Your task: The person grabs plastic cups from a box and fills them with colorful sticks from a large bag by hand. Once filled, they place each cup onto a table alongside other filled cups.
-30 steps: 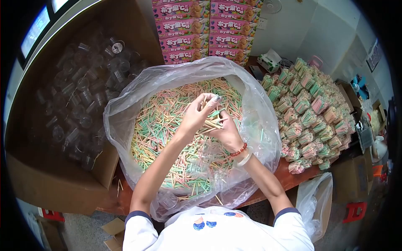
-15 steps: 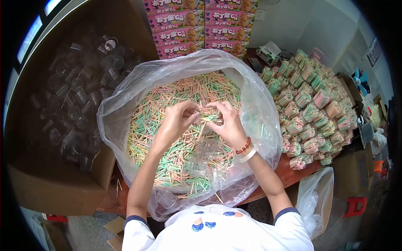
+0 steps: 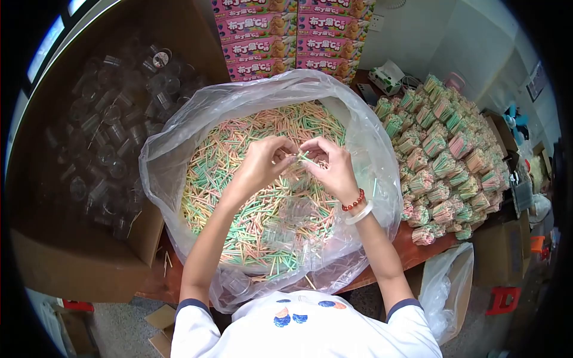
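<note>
My left hand (image 3: 266, 160) and my right hand (image 3: 333, 169) meet above a big clear plastic bag (image 3: 156, 162) full of thin pastel sticks (image 3: 236, 197). Between my fingertips is a small bunch of sticks (image 3: 304, 157), mostly green and yellow. Both hands are closed on it in a pinch, and the fingers partly hide it. A red bead bracelet and a white bangle circle my right wrist. Several clear plastic cups (image 3: 278, 234) lie on the loose sticks below my hands, towards my body.
On the left a deep cardboard box (image 3: 77, 268) holds many clear cups (image 3: 116, 140). Pink printed boxes (image 3: 259, 48) are stacked behind the bag. Bundles of upright sticks (image 3: 443, 161) pile up on the right of the reddish table (image 3: 418, 253). A red stool (image 3: 503, 300) stands on the floor.
Both hands have risen slightly and moved a little to the right. The sticks between the fingers, spread wider before, now show as a smaller bunch.
</note>
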Demonstrator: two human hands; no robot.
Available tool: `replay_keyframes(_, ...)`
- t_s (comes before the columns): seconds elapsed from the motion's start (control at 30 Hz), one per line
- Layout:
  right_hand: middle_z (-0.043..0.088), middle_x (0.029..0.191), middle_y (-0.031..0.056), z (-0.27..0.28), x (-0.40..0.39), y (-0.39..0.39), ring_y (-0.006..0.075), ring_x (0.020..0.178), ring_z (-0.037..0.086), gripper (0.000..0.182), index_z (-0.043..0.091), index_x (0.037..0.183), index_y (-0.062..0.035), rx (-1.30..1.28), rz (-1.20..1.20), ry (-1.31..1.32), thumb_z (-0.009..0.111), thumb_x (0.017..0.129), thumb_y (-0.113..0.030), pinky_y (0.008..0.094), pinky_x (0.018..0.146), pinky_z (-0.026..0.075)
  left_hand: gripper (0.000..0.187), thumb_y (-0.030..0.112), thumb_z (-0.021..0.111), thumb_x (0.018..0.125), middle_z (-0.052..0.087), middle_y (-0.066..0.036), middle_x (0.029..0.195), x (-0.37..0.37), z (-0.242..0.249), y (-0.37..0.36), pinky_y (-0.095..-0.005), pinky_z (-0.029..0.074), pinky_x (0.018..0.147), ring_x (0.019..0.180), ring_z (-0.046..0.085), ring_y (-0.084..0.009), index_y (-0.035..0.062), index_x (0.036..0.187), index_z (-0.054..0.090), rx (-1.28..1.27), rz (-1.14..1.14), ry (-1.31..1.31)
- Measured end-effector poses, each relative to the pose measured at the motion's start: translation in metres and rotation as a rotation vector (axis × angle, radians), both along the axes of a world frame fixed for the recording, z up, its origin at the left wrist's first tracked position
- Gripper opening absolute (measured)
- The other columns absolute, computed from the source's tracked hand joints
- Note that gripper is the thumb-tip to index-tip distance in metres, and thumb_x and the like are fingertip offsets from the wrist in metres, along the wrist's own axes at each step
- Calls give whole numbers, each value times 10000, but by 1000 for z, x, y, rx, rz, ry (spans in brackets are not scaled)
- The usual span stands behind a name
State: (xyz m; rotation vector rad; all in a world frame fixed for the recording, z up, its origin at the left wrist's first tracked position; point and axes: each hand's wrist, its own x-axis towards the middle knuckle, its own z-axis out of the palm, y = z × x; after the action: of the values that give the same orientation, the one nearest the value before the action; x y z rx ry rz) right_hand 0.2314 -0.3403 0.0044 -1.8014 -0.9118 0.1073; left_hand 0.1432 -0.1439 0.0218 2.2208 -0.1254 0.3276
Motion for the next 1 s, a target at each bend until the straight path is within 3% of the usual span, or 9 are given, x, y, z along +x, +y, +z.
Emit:
replay_keyframes(0.07, 718, 1101, 95, 6, 3, -5, 202, 971, 727, 416, 671, 1171, -20, 223, 9, -22, 840, 792, -52, 338, 898, 594, 361, 155, 779, 899, 724, -170, 1080, -6, 21, 1, -372, 598, 803, 955, 745, -260, 24, 1220, 675, -72, 17, -87)
replay_keyframes(0.27, 628, 1350, 140, -42, 19, -17, 257, 1189, 652, 879, 500, 1439, -96, -213, -12, -308, 936, 689, -237, 393, 964, 567, 669, 353, 810, 878, 667, -196, 1241, -2, -6, 8, -453, 528, 991, 1084, 685, -308, 68, 1424, 549, 251, 52, 185)
replay_keyframes(0.37, 709, 1162, 138, -31, -2, 6, 252, 996, 728, 871, 507, 1424, -84, -232, -28, 117, 913, 662, -196, 387, 914, 571, 422, 221, 820, 870, 733, -134, 1049, 18, -12, 3, -381, 559, 804, 853, 691, -210, 45, 1227, 678, 107, 12, 97)
replay_keyframes(0.43, 713, 1124, 130, -31, -10, 4, 241, 979, 728, 861, 508, 1416, -82, -79, -109, 30, 923, 676, -231, 386, 892, 574, 182, 94, 809, 867, 724, -44, 777, 10, 12, -2, -316, 536, 652, 675, 646, -130, 28, 1022, 742, 14, 68, -28)
replay_keyframes(0.5, 702, 1128, 140, -32, -9, 8, 254, 1007, 715, 887, 504, 1414, -72, -9, -150, 25, 944, 669, -268, 401, 913, 568, 197, 103, 812, 867, 722, -55, 797, -3, 41, 3, -312, 524, 642, 693, 644, -115, 34, 1037, 740, 35, 132, -33)
replay_keyframes(0.63, 680, 1170, 166, -48, -9, 12, 294, 1074, 680, 1010, 433, 1476, -71, -19, -220, -33, 968, 655, -312, 427, 956, 544, 457, 187, 769, 928, 643, -182, 1311, -16, 18, 23, -415, 601, 877, 1078, 709, -284, 90, 1349, 622, 585, 328, -7)
replay_keyframes(0.8, 678, 1147, 156, -56, -14, 15, 291, 1070, 682, 1046, 352, 1541, -79, -21, -250, -44, 947, 697, -246, 410, 944, 552, 573, 156, 796, 874, 569, -178, 1402, -12, -4, -6, -425, 588, 966, 1127, 673, -361, 136, 1411, 597, 381, -117, -38)
replay_keyframes(0.93, 679, 1156, 146, -62, -8, 10, 276, 1070, 685, 1059, 311, 1563, -86, -1, -228, -167, 936, 717, -206, 399, 940, 551, 139, 11, 735, 873, 752, -126, 960, -10, -3, -5, -409, 582, 825, 915, 731, -281, 14, 1009, 763, 203, 13, -94)
replay_keyframes(1.0, 685, 1149, 129, -71, -5, 12, 246, 1066, 688, 1070, 288, 1573, -88, 58, -157, 25, 930, 722, -177, 383, 940, 547, 133, 11, 729, 879, 749, -125, 936, -18, 7, 2, -403, 584, 814, 892, 730, -286, 15, 1007, 763, 240, 90, -43)
